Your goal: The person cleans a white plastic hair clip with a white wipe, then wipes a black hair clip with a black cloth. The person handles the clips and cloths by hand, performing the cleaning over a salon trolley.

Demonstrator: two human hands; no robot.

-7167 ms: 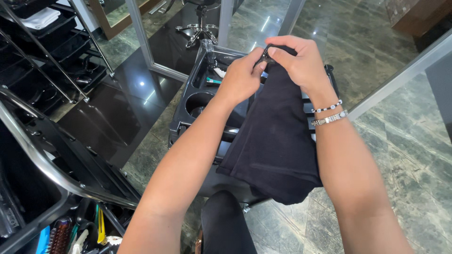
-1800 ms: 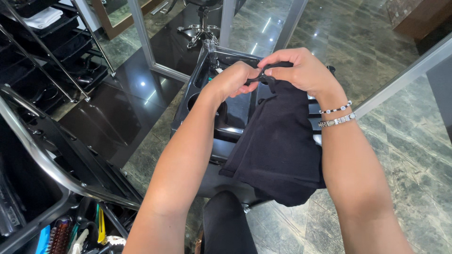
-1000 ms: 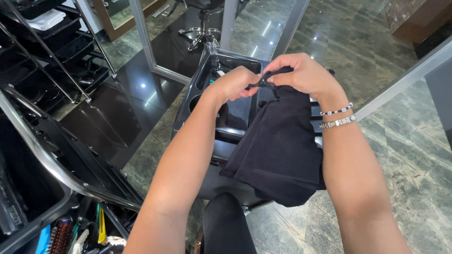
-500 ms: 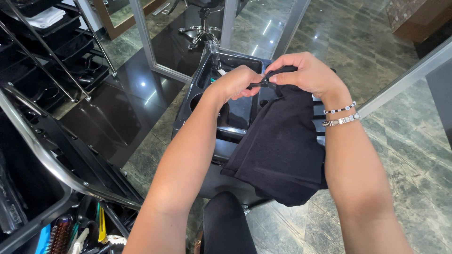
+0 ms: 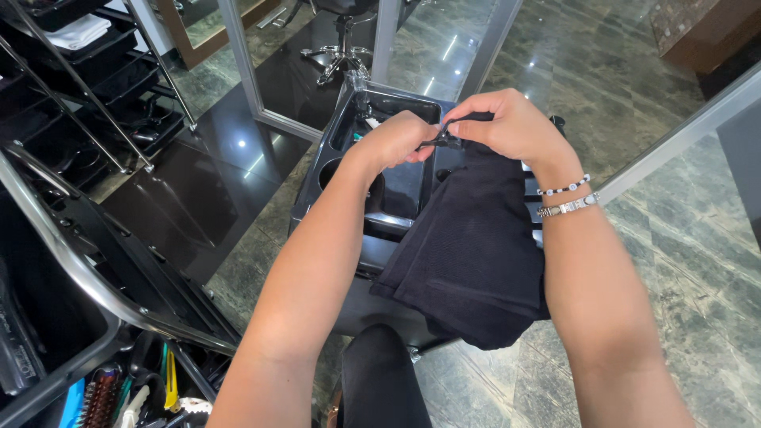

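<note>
While both hands (image 5: 456,135) pinch a black cloth (image 5: 472,254), black trolley (image 5: 349,158), green marble floor (image 5: 674,261).

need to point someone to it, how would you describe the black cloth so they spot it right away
Start at the black trolley tray in the middle of the green marble floor. Hanging over it is the black cloth, pinched at its top edge by both hands; it is the only soft, draped thing among hard trays.

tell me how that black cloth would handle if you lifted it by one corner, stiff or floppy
Probably floppy: the black cloth hangs in soft folds below the left hand and right hand. It looks light, since fingertips pinching its top edge hold it up. Its textured weave suggests it is unlikely to slip.
</note>
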